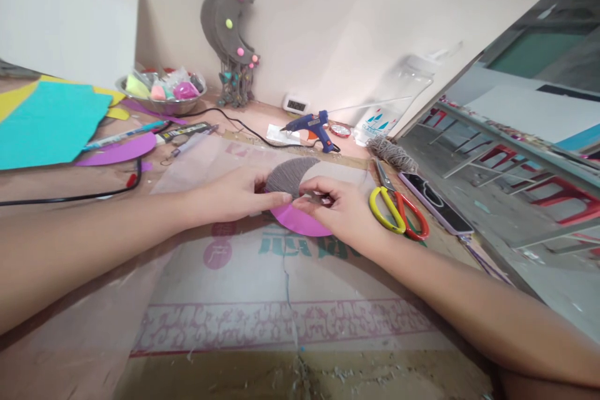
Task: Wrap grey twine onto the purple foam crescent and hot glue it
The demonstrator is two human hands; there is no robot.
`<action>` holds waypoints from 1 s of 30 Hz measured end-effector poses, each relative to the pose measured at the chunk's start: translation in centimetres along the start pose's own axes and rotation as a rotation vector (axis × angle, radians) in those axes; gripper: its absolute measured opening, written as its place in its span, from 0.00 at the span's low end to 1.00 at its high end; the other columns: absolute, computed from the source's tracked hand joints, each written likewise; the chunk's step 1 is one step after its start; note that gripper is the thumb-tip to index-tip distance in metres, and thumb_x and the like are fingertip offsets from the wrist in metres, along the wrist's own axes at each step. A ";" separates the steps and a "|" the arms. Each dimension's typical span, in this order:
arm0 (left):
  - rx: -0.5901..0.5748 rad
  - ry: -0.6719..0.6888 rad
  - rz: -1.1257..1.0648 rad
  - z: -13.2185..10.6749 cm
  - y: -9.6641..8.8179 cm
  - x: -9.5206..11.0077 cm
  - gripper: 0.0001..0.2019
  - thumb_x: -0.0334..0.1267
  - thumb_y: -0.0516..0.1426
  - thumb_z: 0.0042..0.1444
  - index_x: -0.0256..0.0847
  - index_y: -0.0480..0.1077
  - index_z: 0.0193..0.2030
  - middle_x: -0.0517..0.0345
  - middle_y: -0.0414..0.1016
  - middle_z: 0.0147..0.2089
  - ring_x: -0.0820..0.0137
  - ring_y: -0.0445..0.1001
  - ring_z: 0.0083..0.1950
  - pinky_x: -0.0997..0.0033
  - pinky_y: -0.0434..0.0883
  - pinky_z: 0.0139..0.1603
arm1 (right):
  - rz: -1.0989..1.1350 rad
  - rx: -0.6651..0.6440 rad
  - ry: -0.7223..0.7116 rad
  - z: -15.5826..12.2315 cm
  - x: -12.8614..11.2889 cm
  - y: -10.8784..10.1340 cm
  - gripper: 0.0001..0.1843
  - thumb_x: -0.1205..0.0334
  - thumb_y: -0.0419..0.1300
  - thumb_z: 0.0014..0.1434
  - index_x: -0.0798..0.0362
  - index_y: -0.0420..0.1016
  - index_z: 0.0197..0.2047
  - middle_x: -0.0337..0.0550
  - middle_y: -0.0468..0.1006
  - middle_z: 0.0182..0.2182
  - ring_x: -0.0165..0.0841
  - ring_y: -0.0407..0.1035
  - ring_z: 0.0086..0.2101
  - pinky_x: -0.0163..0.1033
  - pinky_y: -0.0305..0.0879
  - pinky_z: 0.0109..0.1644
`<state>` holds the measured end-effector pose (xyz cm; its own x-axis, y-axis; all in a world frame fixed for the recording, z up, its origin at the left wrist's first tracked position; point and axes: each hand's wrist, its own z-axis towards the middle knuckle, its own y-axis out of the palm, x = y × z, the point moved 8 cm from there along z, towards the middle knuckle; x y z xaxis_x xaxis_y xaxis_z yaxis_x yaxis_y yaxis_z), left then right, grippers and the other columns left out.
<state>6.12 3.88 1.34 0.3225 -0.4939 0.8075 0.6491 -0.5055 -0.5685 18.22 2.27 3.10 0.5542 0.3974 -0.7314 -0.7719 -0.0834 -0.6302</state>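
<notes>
A purple paper crescent (302, 220), its upper part covered with rows of grey yarn (289, 176), lies over a plastic-covered board. My left hand (239, 190) grips the crescent's left edge, thumb on top and the other fingers partly hidden behind it. At the right of the wound part, my right hand (344, 206) is closed in a pinch on the grey yarn, close to the purple surface. A loose strand (287, 275) of the yarn trails down over the plastic towards me.
Scissors (394, 203), a phone (435, 200) and a yarn ball (392, 153) lie at right. Behind stand a blue glue gun (314, 128), small clock (296, 104) and bottle (394, 97). Coloured sheets (56, 122), a metal bowl (164, 103) and a black cable (70, 200) are left.
</notes>
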 end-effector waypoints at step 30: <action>-0.004 -0.052 -0.044 -0.1 -0.3 0.2 0.13 0.45 0.54 0.56 0.39 0.72 0.41 0.59 0.77 0.40 0.68 0.73 0.40 0.71 0.68 0.40 | 0.077 -0.146 -0.024 -0.4 0.6 1.0 0.07 0.62 0.58 0.55 0.56 0.74 0.34 0.38 0.75 0.28 0.24 0.64 0.26 0.31 0.59 0.29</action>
<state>5.92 3.89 1.71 0.3294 -0.4339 0.8386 0.6607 -0.5287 -0.5330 17.96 2.04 1.90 0.4867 0.4062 -0.7734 -0.7573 -0.2451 -0.6053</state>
